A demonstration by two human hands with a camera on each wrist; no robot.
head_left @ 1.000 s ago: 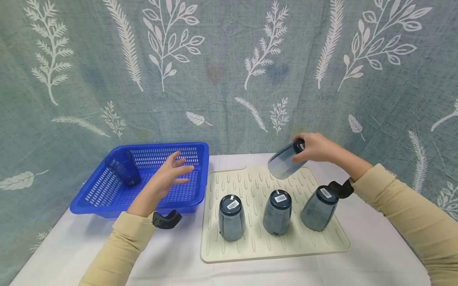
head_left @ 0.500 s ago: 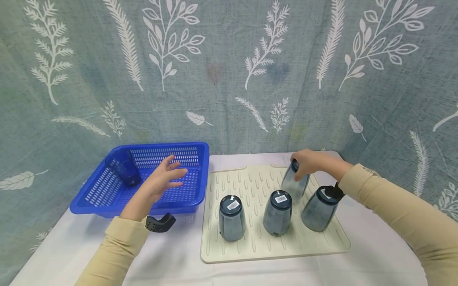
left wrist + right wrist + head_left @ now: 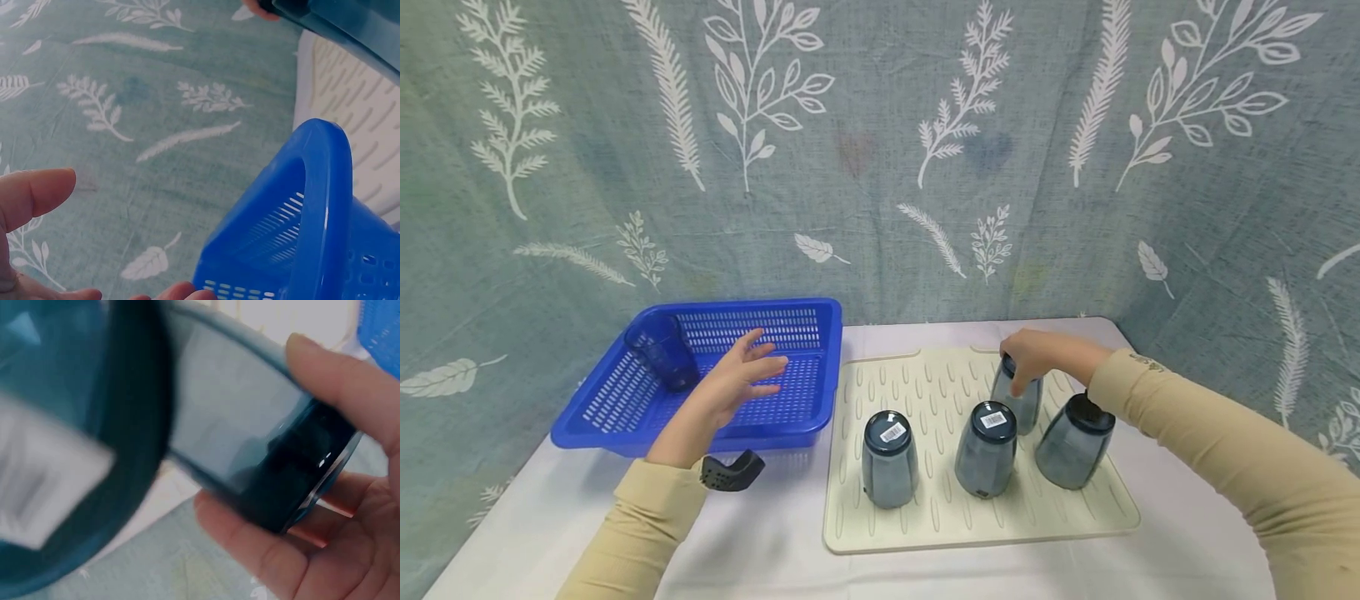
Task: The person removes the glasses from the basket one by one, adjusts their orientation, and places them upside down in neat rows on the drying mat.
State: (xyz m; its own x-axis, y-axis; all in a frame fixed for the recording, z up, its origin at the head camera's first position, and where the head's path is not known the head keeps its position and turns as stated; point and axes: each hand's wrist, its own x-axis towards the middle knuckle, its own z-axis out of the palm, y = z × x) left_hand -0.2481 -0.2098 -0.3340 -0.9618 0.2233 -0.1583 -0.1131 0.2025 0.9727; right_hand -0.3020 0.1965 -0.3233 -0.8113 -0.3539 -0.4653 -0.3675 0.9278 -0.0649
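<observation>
My right hand grips an upturned blue-grey drinking glass by its base, thumb on one side and fingers on the other. That glass stands at the back right of the cream drying mat; its rim is partly hidden. Three more upturned glasses form a front row: a left glass, a middle glass and a right glass under my wrist. In the right wrist view, a labelled glass base looms close beside the held glass. My left hand hovers over the blue basket, fingers spread, holding nothing.
One more glass leans inside the basket's left back corner. The basket stands left of the mat on a white tablecloth. A leaf-patterned curtain hangs right behind the table.
My right hand has lowered the glass from a tilted pose in the air to upside down on the mat, behind the front row. My left hand has drawn back slightly toward the lower left.
</observation>
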